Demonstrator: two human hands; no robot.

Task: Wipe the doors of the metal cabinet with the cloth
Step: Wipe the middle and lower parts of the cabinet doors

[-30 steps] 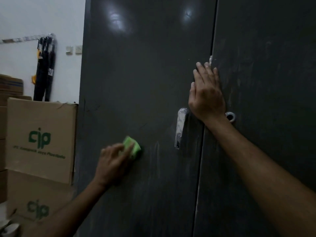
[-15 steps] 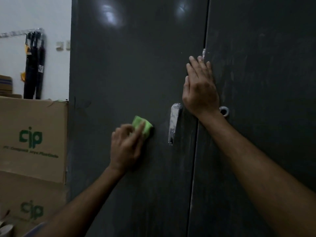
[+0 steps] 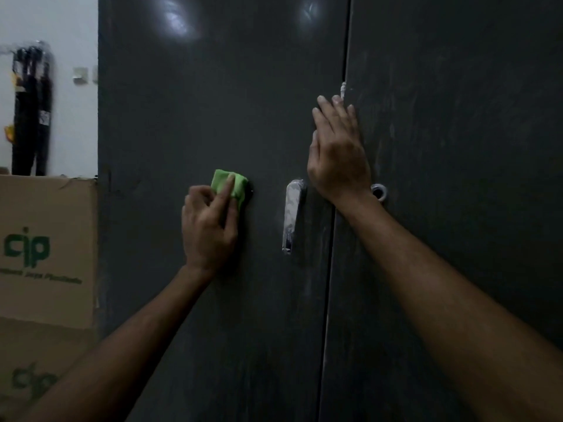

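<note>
A dark grey metal cabinet fills the view, with its left door (image 3: pixel 198 102) and right door (image 3: pixel 457 147) shut and a narrow seam between them. My left hand (image 3: pixel 210 226) presses a folded green cloth (image 3: pixel 231 184) against the left door, left of the chrome handle (image 3: pixel 292 214). My right hand (image 3: pixel 338 153) lies flat with fingers together across the seam, above a round lock (image 3: pixel 378 191) on the right door. Pale smears show on the right door.
Stacked cardboard boxes (image 3: pixel 45 245) with green print stand against the cabinet's left side. Behind them is a white wall with dark umbrellas (image 3: pixel 30 111) hanging and a wall switch (image 3: pixel 80 75).
My left hand has slid the cloth up and to the right across the left door, toward the handle. My right hand has stayed flat on the seam.
</note>
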